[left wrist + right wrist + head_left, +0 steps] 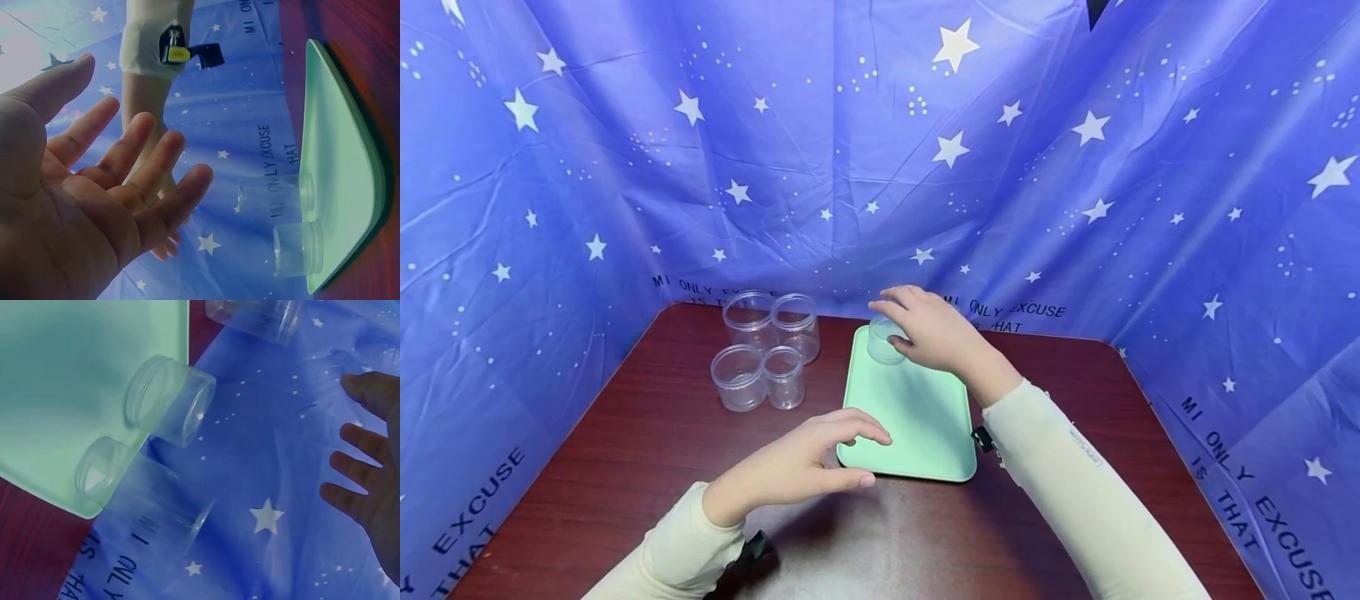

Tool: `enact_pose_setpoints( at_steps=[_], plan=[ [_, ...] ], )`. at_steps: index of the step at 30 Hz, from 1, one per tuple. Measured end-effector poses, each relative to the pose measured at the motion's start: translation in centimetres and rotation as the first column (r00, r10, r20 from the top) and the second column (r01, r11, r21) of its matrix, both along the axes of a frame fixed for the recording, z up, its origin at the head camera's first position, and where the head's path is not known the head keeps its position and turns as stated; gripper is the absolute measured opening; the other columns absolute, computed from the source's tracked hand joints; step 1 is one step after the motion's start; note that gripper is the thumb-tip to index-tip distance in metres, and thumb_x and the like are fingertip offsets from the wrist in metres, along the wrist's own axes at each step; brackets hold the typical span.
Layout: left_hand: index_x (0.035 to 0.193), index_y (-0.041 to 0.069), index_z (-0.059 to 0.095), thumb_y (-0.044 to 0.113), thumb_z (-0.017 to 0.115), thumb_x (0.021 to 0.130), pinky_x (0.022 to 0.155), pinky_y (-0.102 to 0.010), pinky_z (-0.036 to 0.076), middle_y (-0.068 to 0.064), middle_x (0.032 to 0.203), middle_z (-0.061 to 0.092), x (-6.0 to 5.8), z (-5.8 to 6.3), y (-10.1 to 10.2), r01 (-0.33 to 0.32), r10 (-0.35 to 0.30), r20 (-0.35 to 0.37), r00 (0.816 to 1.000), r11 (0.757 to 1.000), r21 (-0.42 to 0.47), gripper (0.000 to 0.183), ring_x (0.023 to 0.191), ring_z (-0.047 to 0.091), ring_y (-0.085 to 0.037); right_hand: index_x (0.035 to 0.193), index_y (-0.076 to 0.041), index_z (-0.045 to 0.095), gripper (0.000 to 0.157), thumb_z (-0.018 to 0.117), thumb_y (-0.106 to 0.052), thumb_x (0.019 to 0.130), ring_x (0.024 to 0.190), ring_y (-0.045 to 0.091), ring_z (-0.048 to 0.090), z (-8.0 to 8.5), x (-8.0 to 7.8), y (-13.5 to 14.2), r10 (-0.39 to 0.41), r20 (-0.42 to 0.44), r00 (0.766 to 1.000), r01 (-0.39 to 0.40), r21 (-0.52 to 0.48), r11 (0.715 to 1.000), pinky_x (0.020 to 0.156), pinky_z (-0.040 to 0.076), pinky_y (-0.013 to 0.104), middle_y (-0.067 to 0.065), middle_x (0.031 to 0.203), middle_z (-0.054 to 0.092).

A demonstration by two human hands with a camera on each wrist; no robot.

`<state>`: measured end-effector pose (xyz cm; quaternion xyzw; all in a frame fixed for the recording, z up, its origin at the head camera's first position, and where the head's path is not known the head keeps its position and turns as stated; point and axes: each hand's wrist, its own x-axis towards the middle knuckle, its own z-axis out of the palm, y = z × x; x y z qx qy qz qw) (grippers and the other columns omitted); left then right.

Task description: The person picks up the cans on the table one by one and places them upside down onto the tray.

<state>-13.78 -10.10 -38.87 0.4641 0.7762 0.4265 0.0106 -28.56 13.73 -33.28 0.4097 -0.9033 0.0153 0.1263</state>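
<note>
My right hand (936,333) hovers over the far end of a pale green tray (917,429), its fingers spread and loosely bent. Below it, a clear plastic jar (882,348) stands at the tray's far left corner, partly covered by the hand in the head view. Two clear jars show on the tray in the right wrist view, a shorter one (172,400) and a longer one (103,469), both rim down and apart from the fingers. Above the table by the tray's near left corner, my left hand (801,458) holds nothing, fingers extended and thumb apart.
Several clear open jars stand grouped left of the tray, among them a wide one (737,385) and a narrow one (785,385) in front. The dark red-brown table (647,433) ends at a blue star-printed curtain (850,150) behind and on both sides.
</note>
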Motion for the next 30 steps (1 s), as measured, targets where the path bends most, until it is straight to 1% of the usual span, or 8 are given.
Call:
enact_pose_setpoints(
  at_steps=[4,8,11,16,18,22,27,30],
  plan=[
    [0.131,0.022,0.062,0.026,0.072,0.097,0.094,-0.037,0.054,0.007,0.129,0.064,0.0,-0.1,-0.1,-0.002,0.002,-0.007,1.000,1.000,0.013,0.035,0.119,0.059,-0.010,0.149,-0.014,0.052,0.057,0.071,-0.022,0.095,0.140,0.030,0.047,0.0,1.3,0.2,0.036,-0.045,0.998,-0.038,-0.029,0.999,0.116,0.041,0.051,0.012,0.150,0.052],
    [0.131,0.022,0.062,0.027,0.071,0.098,0.095,-0.036,0.054,0.007,0.129,0.064,0.0,-0.1,-0.1,-0.001,0.001,-0.004,1.000,1.000,0.011,0.034,0.119,0.058,-0.009,0.148,-0.014,0.053,0.057,0.072,-0.021,0.094,0.139,0.030,0.048,0.0,2.6,0.4,0.065,-0.076,0.995,-0.072,-0.089,0.993,0.115,0.041,0.051,0.012,0.148,0.054],
    [0.131,0.022,0.062,0.027,0.071,0.099,0.095,-0.037,0.054,0.007,0.130,0.064,0.0,-0.2,-0.1,0.004,-0.004,-0.006,1.000,1.000,0.007,0.034,0.120,0.059,-0.011,0.148,-0.014,0.052,0.058,0.072,-0.021,0.094,0.139,0.031,0.049,-0.1,3.6,0.6,0.076,-0.103,0.992,-0.088,-0.120,0.989,0.115,0.041,0.051,0.011,0.147,0.054],
    [0.131,0.023,0.062,0.027,0.074,0.096,0.095,-0.036,0.054,0.007,0.130,0.064,0.0,-0.1,-0.1,-0.003,0.003,0.010,1.000,1.000,0.008,0.037,0.120,0.058,-0.009,0.147,-0.013,0.053,0.058,0.072,-0.022,0.093,0.137,0.031,0.050,-0.5,5.2,1.2,0.090,-0.149,0.985,-0.116,-0.173,0.978,0.113,0.043,0.051,0.010,0.146,0.055],
    [0.131,0.024,0.062,0.027,0.075,0.095,0.094,-0.037,0.054,0.009,0.130,0.064,0.0,-0.1,-0.1,-0.008,0.008,0.014,1.000,1.000,0.012,0.038,0.120,0.057,-0.007,0.147,-0.012,0.053,0.058,0.072,-0.021,0.093,0.136,0.031,0.051,-0.8,5.8,1.4,0.098,-0.159,0.982,-0.128,-0.196,0.972,0.112,0.044,0.051,0.011,0.146,0.055],
    [0.131,0.023,0.062,0.027,0.074,0.096,0.092,-0.038,0.054,0.010,0.129,0.064,0.1,0.0,-0.1,-0.008,0.008,-0.009,1.000,1.000,0.023,0.037,0.118,0.058,-0.007,0.146,-0.011,0.053,0.058,0.073,-0.020,0.092,0.135,0.031,0.052,-1.4,6.9,1.8,0.104,-0.173,0.980,-0.143,-0.235,0.961,0.109,0.046,0.051,0.012,0.146,0.055],
    [0.131,0.021,0.062,0.027,0.071,0.098,0.092,-0.036,0.054,0.007,0.128,0.065,0.1,0.0,0.0,-0.004,0.006,-0.044,0.999,0.999,0.033,0.034,0.116,0.059,-0.009,0.145,-0.011,0.054,0.059,0.075,-0.019,0.090,0.135,0.032,0.052,-2.1,8.5,2.1,0.108,-0.192,0.975,-0.160,-0.277,0.947,0.109,0.047,0.052,0.013,0.145,0.055],
    [0.131,0.022,0.062,0.027,0.072,0.098,0.092,-0.036,0.054,0.008,0.128,0.065,0.0,0.0,0.1,-0.009,0.010,-0.033,0.999,1.000,0.028,0.035,0.117,0.059,-0.008,0.146,-0.011,0.054,0.059,0.074,-0.020,0.091,0.138,0.032,0.051,-2.3,9.6,2.0,0.118,-0.191,0.974,-0.172,-0.296,0.940,0.112,0.045,0.051,0.012,0.147,0.054]
  ],
)
